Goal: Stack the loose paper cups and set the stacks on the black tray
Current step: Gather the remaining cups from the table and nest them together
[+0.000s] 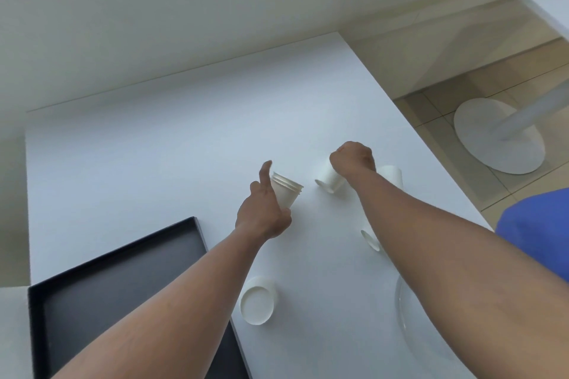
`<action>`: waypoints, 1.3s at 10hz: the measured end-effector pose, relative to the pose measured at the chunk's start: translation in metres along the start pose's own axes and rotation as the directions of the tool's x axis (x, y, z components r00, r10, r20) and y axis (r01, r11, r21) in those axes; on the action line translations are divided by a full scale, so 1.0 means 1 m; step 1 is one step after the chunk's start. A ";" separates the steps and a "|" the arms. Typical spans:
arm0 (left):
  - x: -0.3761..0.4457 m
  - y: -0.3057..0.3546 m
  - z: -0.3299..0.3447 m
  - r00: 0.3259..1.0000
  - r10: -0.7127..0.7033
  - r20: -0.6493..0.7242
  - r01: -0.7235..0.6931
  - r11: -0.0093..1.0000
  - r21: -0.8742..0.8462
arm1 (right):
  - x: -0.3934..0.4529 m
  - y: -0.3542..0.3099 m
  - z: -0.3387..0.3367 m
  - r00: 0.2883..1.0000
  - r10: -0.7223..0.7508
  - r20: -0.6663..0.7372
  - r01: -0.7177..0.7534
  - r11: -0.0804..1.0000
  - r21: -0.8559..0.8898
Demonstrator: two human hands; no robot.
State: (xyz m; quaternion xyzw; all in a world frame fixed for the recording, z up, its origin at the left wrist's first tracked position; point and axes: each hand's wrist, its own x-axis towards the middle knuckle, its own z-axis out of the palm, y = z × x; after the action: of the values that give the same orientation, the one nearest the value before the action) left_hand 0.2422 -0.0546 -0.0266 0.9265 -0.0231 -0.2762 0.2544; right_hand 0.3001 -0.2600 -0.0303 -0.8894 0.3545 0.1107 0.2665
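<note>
My left hand [264, 212] holds a short stack of white paper cups [288, 191] above the table, rims tilted up and away, index finger raised. My right hand [354, 160] grips a single white cup [331, 179] lying tilted on the table, its mouth facing left. Another cup [391, 174] stands just right of that hand. A cup [371, 238] lies half hidden under my right forearm. One more cup [258, 300] lies on its side near the front, beside the black tray [123, 283] at the lower left, which holds no cups in its visible part.
The white table [154, 148] ends at a right edge with tiled floor beyond. A round white table base [486, 138] stands on that floor. A clear round dish [409, 326] sits under my right forearm. A blue sleeve [535, 224] shows at the right.
</note>
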 end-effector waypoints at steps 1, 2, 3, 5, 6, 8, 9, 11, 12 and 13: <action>-0.005 0.001 -0.004 0.999 -0.034 -0.025 0.034 0.999 0.003 | -0.015 -0.011 0.003 0.996 0.054 0.065 -0.073 0.937 0.342; -0.012 0.002 -0.009 0.998 -0.065 -0.011 0.065 0.997 0.028 | -0.032 -0.015 0.004 0.996 0.025 0.090 -0.070 0.844 0.532; -0.019 0.005 -0.012 0.998 -0.064 -0.018 0.065 0.997 0.037 | -0.050 -0.017 0.000 0.989 -0.037 0.143 -0.057 0.797 0.601; -0.030 0.011 -0.015 0.997 -0.061 -0.044 0.063 0.997 0.050 | -0.079 -0.014 -0.006 0.931 -0.209 0.301 -0.005 0.815 0.580; -0.034 0.012 -0.015 0.999 -0.042 -0.033 0.044 0.996 0.074 | -0.088 -0.007 -0.007 0.895 -0.249 0.369 0.011 0.841 0.541; -0.041 0.014 -0.010 1.000 -0.014 0.009 0.013 0.991 0.135 | -0.098 0.002 -0.011 0.850 -0.254 0.461 -0.020 0.860 0.510; -0.044 0.015 -0.006 1.000 -0.022 0.015 0.020 0.990 0.143 | -0.096 0.009 -0.010 0.891 -0.206 0.406 -0.040 0.853 0.520; -0.046 0.014 -0.002 1.000 -0.023 -0.003 0.023 0.989 0.144 | -0.079 0.027 -0.009 0.932 0.358 0.046 -0.279 0.632 0.723; -0.045 0.013 -0.002 0.999 -0.033 -0.016 0.036 0.987 0.157 | -0.072 0.039 -0.014 0.888 0.458 0.027 -0.341 0.619 0.708; -0.043 0.012 -0.002 0.999 -0.035 -0.022 0.038 0.987 0.155 | -0.064 0.053 -0.020 0.911 0.410 0.048 -0.350 0.705 0.617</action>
State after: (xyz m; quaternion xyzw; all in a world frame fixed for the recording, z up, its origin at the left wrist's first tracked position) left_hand 0.2082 -0.0568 0.0020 0.9465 -0.0252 -0.2691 0.1764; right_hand 0.2168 -0.2666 -0.0098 -0.6657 0.5582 0.0008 0.4952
